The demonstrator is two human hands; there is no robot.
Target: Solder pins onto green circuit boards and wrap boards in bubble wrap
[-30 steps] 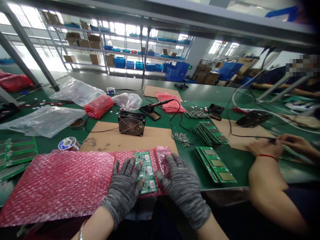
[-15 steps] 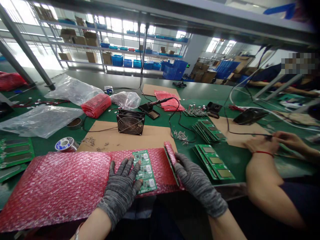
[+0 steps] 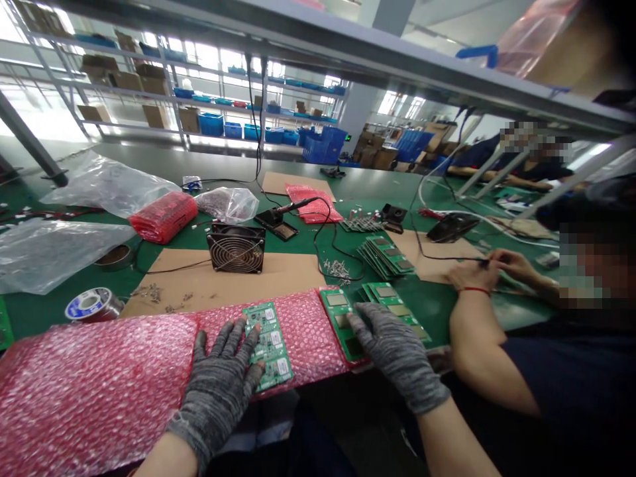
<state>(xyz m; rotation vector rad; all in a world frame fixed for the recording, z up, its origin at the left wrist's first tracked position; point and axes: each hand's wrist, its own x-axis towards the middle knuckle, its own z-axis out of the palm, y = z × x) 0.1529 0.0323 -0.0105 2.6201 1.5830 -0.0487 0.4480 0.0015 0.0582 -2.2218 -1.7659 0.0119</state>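
The gloved left hand [image 3: 218, 364] is lying flat with fingers spread, their tips pressing on the left edge of a green circuit board with white labels [image 3: 277, 351]. The gloved right hand [image 3: 397, 348] is resting its loosely bent fingers over a second board with grey rectangular pads [image 3: 340, 321]; whether it is gripping that board I cannot tell. The labelled board is lying to the right of the left palm, nearer to that hand, while the padded one is sitting to the far left of the right palm. A bare strip of red bubble wrap [image 3: 308, 324] is separating the two boards. Both are running lengthwise from near to far, roughly parallel, their near ends leaning right; the labelled one is facing label side up.

Farther out, fanned circuit boards [image 3: 397, 310] are lying just beyond the right hand. A cooling fan [image 3: 236, 250] is standing on a cardboard sheet [image 3: 291, 275] on the far side, and a solder spool [image 3: 94, 305] is sitting at left.
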